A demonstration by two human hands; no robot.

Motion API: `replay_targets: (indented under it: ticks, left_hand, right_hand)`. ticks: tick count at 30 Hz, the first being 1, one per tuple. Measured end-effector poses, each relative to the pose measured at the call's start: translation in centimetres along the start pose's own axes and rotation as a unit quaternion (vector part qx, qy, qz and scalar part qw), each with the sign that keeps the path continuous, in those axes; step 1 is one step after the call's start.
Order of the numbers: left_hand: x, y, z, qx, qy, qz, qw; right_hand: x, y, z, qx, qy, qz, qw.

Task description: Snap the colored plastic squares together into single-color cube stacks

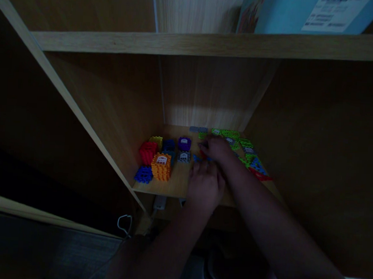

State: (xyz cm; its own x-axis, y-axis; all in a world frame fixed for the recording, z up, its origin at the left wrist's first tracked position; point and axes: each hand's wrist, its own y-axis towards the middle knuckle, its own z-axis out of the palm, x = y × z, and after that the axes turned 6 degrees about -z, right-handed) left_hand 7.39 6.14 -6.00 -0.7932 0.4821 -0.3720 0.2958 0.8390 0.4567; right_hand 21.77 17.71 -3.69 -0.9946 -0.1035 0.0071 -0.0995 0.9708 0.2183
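Both hands were inside a dim wooden cubby. The right hand (215, 149) lay knuckles up, farther in, its fingers bent down over small red and blue plastic pieces (201, 158) on the pale wooden shelf board (177, 183). The left hand (204, 185) sat nearer the front edge, close against the right wrist, its fingers loosely curled toward the same pieces. In the poor light it could not be told whether either hand actually gripped a piece; the fingertips seemed only to rest on them.

Left of the left hand stood an orange toothed plastic cube with a white label (161, 166). A flat blue toothed tile (144, 175) lay just beside it toward the front edge, and a red ribbed plastic block (148, 152) stood behind it. A purple plastic cube (184, 143) and a grey plastic cube (184, 157) stood just left of the right hand's fingers, the purple one farther back.

Behind and to the right of the right hand lay a spread of flat green toothed tiles (229, 134). Right of its wrist lay a flat red tile (260, 174). High above both hands, a light blue cardboard box (308, 14) rested on the upper shelf.
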Motion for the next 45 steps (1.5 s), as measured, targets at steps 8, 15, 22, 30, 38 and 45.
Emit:
replay_targets:
  ticks: [8, 15, 22, 30, 38, 45]
  left_hand:
    - [0.2, 0.3, 0.8, 0.023, 0.01, -0.027, 0.999]
    - [0.6, 0.5, 1.6, 0.025, -0.067, 0.017, 0.997]
    - [0.7, 0.5, 1.2, 0.002, -0.085, 0.003, 0.996]
    - [1.0, 0.5, 1.8, -0.049, -0.131, -0.008, 0.99]
    - [1.3, 0.6, 1.0, -0.082, -0.235, 0.008, 0.968]
    - [2.5, 0.6, 0.7, -0.109, -0.361, -0.04, 0.925]
  right_hand:
    - [0.3, 0.1, 0.2, -0.027, 0.016, 0.01, 0.999]
    - [-1.3, 0.8, 1.8, -0.113, 0.144, -0.04, 0.982]
    - [-2.3, 0.9, 1.2, -0.194, 0.354, -0.008, 0.915]
    - [-2.1, 0.4, 0.5, -0.091, 0.558, 0.008, 0.825]
    - [-1.7, -0.4, -1.1, -0.051, 0.676, 0.025, 0.735]
    - [-1.5, -1.0, -1.7, -0.046, 0.647, -0.055, 0.759]
